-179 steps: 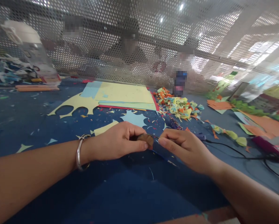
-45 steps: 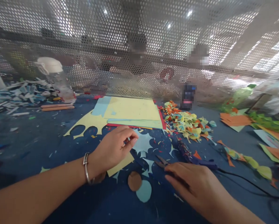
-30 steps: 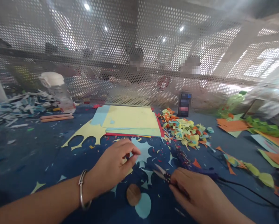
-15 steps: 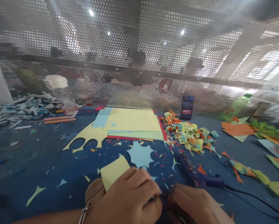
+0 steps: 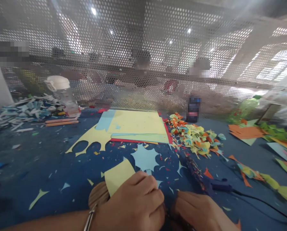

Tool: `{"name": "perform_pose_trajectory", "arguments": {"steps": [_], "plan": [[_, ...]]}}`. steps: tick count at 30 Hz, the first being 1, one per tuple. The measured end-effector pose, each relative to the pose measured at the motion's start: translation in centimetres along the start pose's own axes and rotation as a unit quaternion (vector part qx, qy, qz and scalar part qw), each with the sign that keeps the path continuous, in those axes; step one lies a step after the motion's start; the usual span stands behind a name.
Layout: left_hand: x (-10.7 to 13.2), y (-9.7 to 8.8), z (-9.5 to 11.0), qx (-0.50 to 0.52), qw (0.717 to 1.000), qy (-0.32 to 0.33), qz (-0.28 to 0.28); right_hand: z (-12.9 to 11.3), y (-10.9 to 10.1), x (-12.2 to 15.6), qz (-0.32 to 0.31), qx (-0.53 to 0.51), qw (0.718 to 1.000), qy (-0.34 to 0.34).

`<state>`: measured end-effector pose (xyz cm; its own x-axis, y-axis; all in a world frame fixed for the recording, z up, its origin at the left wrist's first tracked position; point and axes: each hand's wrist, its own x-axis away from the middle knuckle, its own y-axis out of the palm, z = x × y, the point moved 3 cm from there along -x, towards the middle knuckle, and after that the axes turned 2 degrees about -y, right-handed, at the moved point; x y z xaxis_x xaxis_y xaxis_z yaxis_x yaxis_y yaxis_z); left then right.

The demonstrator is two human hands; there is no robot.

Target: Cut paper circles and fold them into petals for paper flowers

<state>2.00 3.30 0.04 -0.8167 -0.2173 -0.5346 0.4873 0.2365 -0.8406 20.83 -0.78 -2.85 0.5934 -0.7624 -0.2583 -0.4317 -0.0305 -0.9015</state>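
Observation:
My left hand (image 5: 131, 205) is at the bottom edge, fingers curled shut over a yellow paper piece (image 5: 118, 175) that sticks up from it. A brown corrugated disc (image 5: 98, 194) lies behind that piece, by my wrist. My right hand (image 5: 198, 213) is close beside it on the right, fingers closed. Only a dark bit shows between the two hands, where the small scissors were a second ago. Both hands hover low over the blue tabletop (image 5: 33, 166).
A glue gun (image 5: 201, 179) with a black cable lies just right of my hands. Farther back are a blue star-shaped offcut (image 5: 145, 157), a stack of paper sheets (image 5: 136, 123), a pile of folded paper bits (image 5: 193, 136), a bottle (image 5: 61, 94) and a perforated screen (image 5: 143, 64) with people behind.
My hands came together and drew back to the bottom edge. The left hand picked up the yellow piece and the brown disc; the right hand closed on the scissors.

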Motion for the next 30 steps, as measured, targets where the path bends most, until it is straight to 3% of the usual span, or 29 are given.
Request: {"name": "perform_pose_trajectory", "arguments": {"steps": [2,7,12,15,19,20,24,30], "plan": [[0.0,-0.6,0.0,-0.006,1.0,0.015,-0.007,-0.3,-0.4,-0.3,0.014,-0.015,1.0,0.018],[0.6,-1.2,-0.6,0.002,0.998,0.042,0.039,-1.2,-1.9,-1.0,0.06,-0.094,0.988,0.105],[1.1,-1.5,-0.5,0.011,0.994,0.073,0.075,-1.7,-2.0,-0.6,0.021,-0.143,0.978,0.147],[0.8,-2.0,-1.2,0.065,0.995,0.015,0.071,-1.3,-2.1,-0.4,0.029,-0.115,0.978,0.172],[0.3,-2.1,-4.1,0.116,0.983,-0.114,0.087,-0.1,-2.6,-0.3,0.031,0.004,0.981,0.19],[0.2,-1.8,-5.0,0.113,0.98,-0.15,0.068,0.2,-2.6,-0.3,0.021,0.03,0.981,0.189],[0.2,0.2,-7.5,0.135,0.957,-0.234,-0.104,0.7,-2.5,-0.3,-0.026,0.108,0.979,0.17],[0.2,-0.1,-6.4,0.193,0.925,-0.23,-0.234,0.4,-2.1,0.4,-0.04,0.178,0.972,0.147]]}}
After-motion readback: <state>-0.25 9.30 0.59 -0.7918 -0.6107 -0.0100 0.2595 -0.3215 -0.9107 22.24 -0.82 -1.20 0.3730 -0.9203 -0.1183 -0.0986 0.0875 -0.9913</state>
